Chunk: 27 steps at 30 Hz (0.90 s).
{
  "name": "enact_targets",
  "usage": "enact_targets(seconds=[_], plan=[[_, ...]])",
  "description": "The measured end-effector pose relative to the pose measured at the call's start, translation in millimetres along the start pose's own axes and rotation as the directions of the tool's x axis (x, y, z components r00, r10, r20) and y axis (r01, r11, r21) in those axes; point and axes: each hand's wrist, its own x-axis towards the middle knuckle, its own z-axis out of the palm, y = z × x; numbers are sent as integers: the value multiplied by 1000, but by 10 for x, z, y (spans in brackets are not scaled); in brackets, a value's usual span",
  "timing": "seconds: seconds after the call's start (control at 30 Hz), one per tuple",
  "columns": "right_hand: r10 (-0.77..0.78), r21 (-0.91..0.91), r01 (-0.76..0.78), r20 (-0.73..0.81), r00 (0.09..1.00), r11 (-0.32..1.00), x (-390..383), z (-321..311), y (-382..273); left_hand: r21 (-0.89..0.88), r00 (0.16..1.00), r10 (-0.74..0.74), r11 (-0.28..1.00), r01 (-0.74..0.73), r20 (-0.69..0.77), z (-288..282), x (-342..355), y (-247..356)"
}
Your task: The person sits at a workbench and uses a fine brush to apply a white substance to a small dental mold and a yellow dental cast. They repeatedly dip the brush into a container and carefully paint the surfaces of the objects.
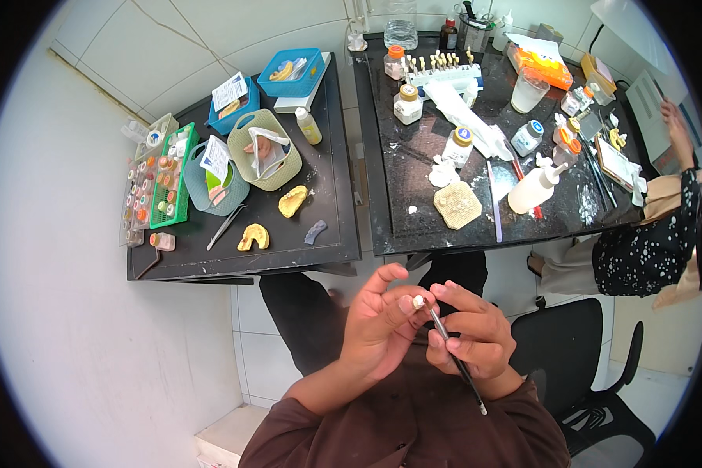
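Note:
Between the thumb and a fingertip of my left hand (376, 331) is a small whitish dental crown (419, 302), held up in front of my chest. My right hand (480, 335) grips a thin brush (464, 370) with a dark handle and a silvery section. Its working end meets the crown or sits right beside it; contact is too small to tell. The handle slants down to the right, ending in a pale tip. Both hands are above my lap, in front of the tables' near edges.
On the left table (327, 226) are yellow dental casts (292, 201), tweezers (226, 227), baskets (281, 168) and a green tray (173, 187) of small jars. The right table (405, 226) carries powder jars (459, 147), a pump bottle (534, 189) and a sponge (458, 206). Another person (639, 249) stands far right, behind a chair (561, 351).

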Motion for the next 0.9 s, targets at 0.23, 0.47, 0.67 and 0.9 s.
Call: enact_targets(seconds=[0.23, 0.47, 0.67, 0.9], plan=[[-56, -51, 57, 11, 998, 997, -13, -4, 4, -43, 999, -37, 998, 36, -13, 33, -12, 13], [-34, -17, 34, 40, 999, 999, 9, -30, -11, -44, 999, -29, 999, 28, -18, 45, -15, 11], [53, 78, -57, 53, 997, 995, 10, -54, -55, -122, 996, -88, 989, 86, -7, 35, -24, 15], [80, 72, -86, 72, 994, 994, 1, -52, -78, -133, 995, -102, 986, 103, 18, 19, -21, 24]])
